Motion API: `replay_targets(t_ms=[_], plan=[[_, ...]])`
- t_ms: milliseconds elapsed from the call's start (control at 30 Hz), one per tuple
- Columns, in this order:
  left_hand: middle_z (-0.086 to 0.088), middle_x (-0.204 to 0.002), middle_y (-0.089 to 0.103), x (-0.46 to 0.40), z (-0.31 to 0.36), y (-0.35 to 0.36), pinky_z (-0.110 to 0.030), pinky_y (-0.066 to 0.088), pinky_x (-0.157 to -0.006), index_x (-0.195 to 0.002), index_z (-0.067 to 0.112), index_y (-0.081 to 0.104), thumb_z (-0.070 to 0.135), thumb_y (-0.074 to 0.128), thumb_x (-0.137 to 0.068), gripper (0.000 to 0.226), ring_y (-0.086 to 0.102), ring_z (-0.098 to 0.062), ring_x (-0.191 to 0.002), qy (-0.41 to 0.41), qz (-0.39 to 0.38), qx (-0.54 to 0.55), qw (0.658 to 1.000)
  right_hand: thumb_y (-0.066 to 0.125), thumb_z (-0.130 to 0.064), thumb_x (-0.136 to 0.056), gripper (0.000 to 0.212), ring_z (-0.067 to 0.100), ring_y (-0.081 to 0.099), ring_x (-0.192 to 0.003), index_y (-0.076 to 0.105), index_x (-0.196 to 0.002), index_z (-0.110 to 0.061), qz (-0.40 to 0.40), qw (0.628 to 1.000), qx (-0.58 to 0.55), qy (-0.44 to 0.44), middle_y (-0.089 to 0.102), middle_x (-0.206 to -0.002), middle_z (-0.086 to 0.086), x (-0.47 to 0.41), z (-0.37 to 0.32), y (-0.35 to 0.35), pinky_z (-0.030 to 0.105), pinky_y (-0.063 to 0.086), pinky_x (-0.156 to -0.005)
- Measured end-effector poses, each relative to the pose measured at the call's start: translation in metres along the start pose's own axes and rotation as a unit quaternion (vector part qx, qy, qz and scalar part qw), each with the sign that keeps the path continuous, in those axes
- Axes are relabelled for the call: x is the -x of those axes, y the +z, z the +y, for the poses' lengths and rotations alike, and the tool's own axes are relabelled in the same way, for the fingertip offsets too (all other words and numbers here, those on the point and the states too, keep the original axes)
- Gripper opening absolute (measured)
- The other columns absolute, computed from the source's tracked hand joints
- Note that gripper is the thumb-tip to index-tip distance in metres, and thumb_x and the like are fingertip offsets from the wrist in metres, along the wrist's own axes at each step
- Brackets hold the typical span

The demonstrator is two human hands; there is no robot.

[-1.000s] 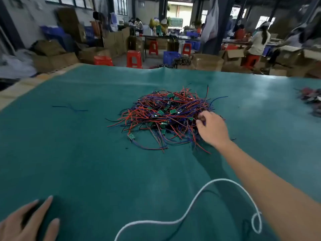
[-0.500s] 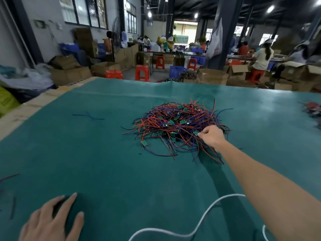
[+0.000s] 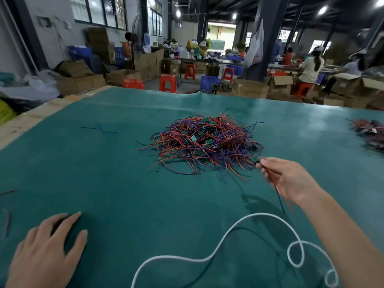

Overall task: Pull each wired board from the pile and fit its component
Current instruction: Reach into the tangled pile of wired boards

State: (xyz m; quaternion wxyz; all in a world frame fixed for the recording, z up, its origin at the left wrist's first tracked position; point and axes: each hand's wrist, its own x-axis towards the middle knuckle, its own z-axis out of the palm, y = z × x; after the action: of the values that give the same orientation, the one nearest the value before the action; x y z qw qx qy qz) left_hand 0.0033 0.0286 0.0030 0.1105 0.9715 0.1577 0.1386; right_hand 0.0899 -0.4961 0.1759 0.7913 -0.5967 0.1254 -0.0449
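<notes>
1. One view only: head-worn wide-angle camera, looking forward and down across the green counter [image 3: 104, 183].
2. Sitting close over the near counter edge; both hands are entering from the bottom corners.
3. Upper frame is taking in the workshop behind.

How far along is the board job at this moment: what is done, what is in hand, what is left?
Done: nothing clearly finished; a second heap at the table's right edge is too blurred to tell. In hand: the right hand pinches one board at the pile's near edge, its red and dark wires trailing past the palm. The left hand rests flat on the green cloth. Left: fitting its component, none visible, and the big tangled pile.
</notes>
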Motion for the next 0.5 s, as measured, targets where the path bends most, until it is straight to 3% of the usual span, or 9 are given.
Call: replay_targets(t_ms=[67,133,167,233,300,333,400,433,500], plan=[[0.007,-0.124,0.049,0.004,0.014,-0.009,-0.056,0.048,-0.096,-0.129,0.048,0.053,0.075,0.038,-0.083,0.055,0.050,-0.032,-0.115,-0.007,-0.008,0.002,1.000,0.066,0.004,-0.089,0.013,0.010,0.066,-0.056,0.069,-0.101,-0.001,0.014,0.998,0.010,-0.067,0.076,-0.078,0.011,0.024,0.003,0.003,0.017,0.053,-0.054],[0.002,-0.119,0.058,0.007,0.032,-0.028,-0.057,0.050,-0.094,-0.115,0.044,0.065,0.056,0.064,-0.080,0.037,0.056,-0.035,-0.112,-0.016,-0.006,0.036,0.999,0.072,0.001,-0.086,0.014,0.013,0.067,-0.057,0.073,-0.096,-0.008,0.045,0.982,0.084,-0.163,0.077,-0.079,0.011,0.046,0.008,0.014,0.020,0.053,-0.053],[0.003,-0.111,0.066,0.008,0.044,-0.037,-0.054,0.052,-0.090,-0.101,0.046,0.070,0.039,0.077,-0.078,0.025,0.061,-0.033,-0.106,-0.005,0.002,0.077,0.997,0.076,-0.001,-0.085,0.014,0.015,0.068,-0.058,0.074,-0.093,-0.013,0.063,0.964,0.141,-0.214,0.077,-0.077,0.009,0.056,0.013,0.023,0.021,0.054,-0.054],[0.014,-0.090,0.075,0.003,0.086,-0.056,-0.032,0.055,-0.082,-0.085,0.050,0.073,0.015,0.083,-0.078,0.037,0.071,-0.012,-0.089,0.040,-0.032,0.238,0.970,0.080,-0.005,-0.083,0.017,0.012,0.070,-0.060,0.074,-0.089,-0.020,0.080,0.915,0.248,-0.309,0.077,-0.075,-0.002,0.069,0.027,0.049,0.021,0.056,-0.059],[0.011,-0.090,0.078,0.004,0.147,-0.063,-0.014,0.054,-0.079,-0.096,0.043,0.076,0.025,0.075,-0.089,0.019,0.073,-0.005,-0.090,0.095,-0.181,0.428,0.880,0.081,-0.007,-0.081,0.018,0.003,0.069,-0.064,0.073,-0.088,-0.022,0.059,0.850,0.350,-0.389,0.075,-0.075,-0.013,0.074,0.050,0.077,0.020,0.056,-0.065],[0.002,-0.095,0.079,0.001,0.178,-0.060,-0.018,0.057,-0.080,-0.101,0.031,0.077,0.031,0.068,-0.095,0.011,0.074,-0.011,-0.095,0.097,-0.267,0.526,0.802,0.080,-0.008,-0.081,0.017,0.002,0.068,-0.065,0.072,-0.088,-0.021,0.037,0.814,0.403,-0.417,0.073,-0.075,-0.014,0.074,0.063,0.090,0.023,0.057,-0.066],[-0.011,-0.102,0.077,-0.006,0.236,-0.051,-0.025,0.058,-0.076,-0.103,0.009,0.072,0.031,0.056,-0.101,0.028,0.074,-0.021,-0.092,0.049,-0.388,0.636,0.666,0.076,-0.008,-0.079,0.017,0.013,0.066,-0.065,0.069,-0.089,-0.020,-0.009,0.757,0.489,-0.433,0.071,-0.075,-0.008,0.071,0.089,0.108,0.033,0.056,-0.063],[-0.012,-0.098,0.074,-0.011,0.257,-0.045,-0.024,0.057,-0.073,-0.098,0.005,0.070,0.029,0.051,-0.102,0.031,0.072,-0.019,-0.084,0.040,-0.419,0.652,0.631,0.075,-0.009,-0.079,0.016,0.017,0.065,-0.065,0.068,-0.088,-0.020,-0.015,0.754,0.503,-0.422,0.070,-0.074,-0.006,0.068,0.100,0.111,0.037,0.054,-0.061],[-0.012,-0.086,0.072,-0.018,0.283,-0.031,-0.023,0.056,-0.068,-0.086,0.007,0.069,0.026,0.051,-0.102,0.031,0.067,-0.016,-0.071,0.042,-0.454,0.667,0.589,0.076,-0.010,-0.083,0.012,0.013,0.064,-0.063,0.070,-0.085,-0.020,0.017,0.807,0.465,-0.364,0.070,-0.071,-0.007,0.060,0.117,0.104,0.039,0.055,-0.063]])
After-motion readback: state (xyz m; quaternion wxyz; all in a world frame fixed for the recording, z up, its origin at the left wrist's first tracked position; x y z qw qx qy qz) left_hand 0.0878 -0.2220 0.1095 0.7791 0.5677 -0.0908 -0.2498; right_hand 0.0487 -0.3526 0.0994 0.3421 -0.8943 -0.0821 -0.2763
